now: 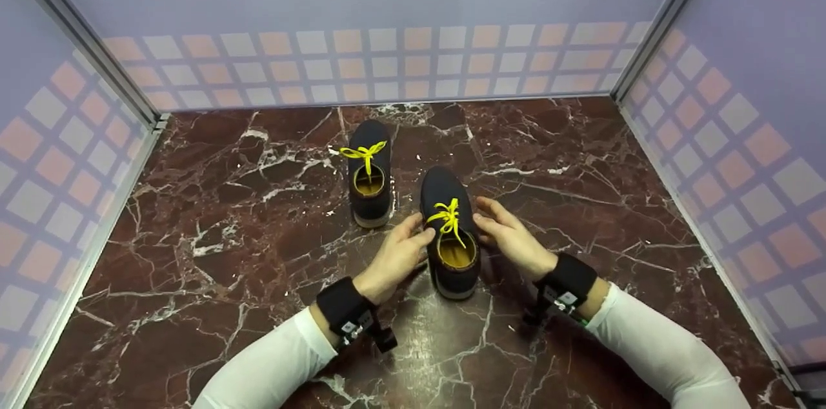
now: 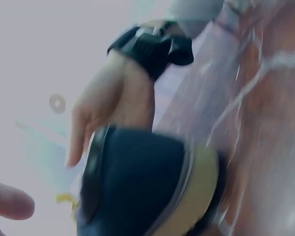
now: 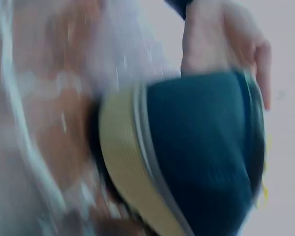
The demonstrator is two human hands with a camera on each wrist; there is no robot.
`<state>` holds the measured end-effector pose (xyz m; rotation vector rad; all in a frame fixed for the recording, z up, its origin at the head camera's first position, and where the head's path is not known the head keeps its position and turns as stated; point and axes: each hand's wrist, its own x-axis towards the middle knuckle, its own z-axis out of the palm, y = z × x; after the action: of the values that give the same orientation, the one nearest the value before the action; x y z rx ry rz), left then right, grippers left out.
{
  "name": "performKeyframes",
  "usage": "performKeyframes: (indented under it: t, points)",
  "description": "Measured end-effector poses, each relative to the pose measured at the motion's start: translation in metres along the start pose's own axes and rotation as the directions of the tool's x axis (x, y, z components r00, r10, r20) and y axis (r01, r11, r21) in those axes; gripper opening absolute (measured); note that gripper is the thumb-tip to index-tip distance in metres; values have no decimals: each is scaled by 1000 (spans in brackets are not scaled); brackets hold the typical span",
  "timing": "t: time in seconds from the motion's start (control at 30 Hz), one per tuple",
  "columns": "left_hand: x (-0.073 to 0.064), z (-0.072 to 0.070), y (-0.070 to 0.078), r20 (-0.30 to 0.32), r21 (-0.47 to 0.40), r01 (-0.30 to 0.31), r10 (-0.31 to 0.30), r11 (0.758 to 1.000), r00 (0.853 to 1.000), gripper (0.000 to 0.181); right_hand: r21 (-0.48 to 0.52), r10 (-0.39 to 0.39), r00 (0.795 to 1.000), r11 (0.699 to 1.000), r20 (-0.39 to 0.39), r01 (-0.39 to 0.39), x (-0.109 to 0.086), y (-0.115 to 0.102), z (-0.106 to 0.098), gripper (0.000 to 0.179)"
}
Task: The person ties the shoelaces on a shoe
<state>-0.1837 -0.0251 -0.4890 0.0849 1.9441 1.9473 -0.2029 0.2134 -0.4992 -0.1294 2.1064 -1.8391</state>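
Two dark lace-up shoes with yellow laces tied in bows stand upright on the marbled surface, toes pointing away. My left hand (image 1: pixel 395 260) is at the left side of the nearer shoe (image 1: pixel 445 183), fingertips and thumb right by its edge. Along its other side is my right hand (image 1: pixel 516 244), fingers loosely extended with the tips close to the upper. The farther shoe (image 1: pixel 370 133) stands to the left and deeper in. Both wrist views are blurred; the nearer shoe's heel and pale ribbed sole (image 2: pixel 199 182) fill much of the left one.
The brown marbled tabletop (image 1: pixel 258 306) lies under everything. Purple panels with a pink and white check (image 1: pixel 381 67) enclose it at the back and both sides, joined by grey metal posts (image 1: pixel 664 15) at the corners.
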Motion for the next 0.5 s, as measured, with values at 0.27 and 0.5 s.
performKeyframes:
  t: [0.27, 0.5]
  points:
    - [6, 22, -5, -40, -7, -64, 64, 998, 997, 75, 153, 91, 992, 985, -86, -77, 2, -3, 31, 78]
    - [16, 24, -4, -96, 7, -43, 43, 999, 994, 77, 223, 117, 984, 971, -134, -85, 19, -8, 43, 80]
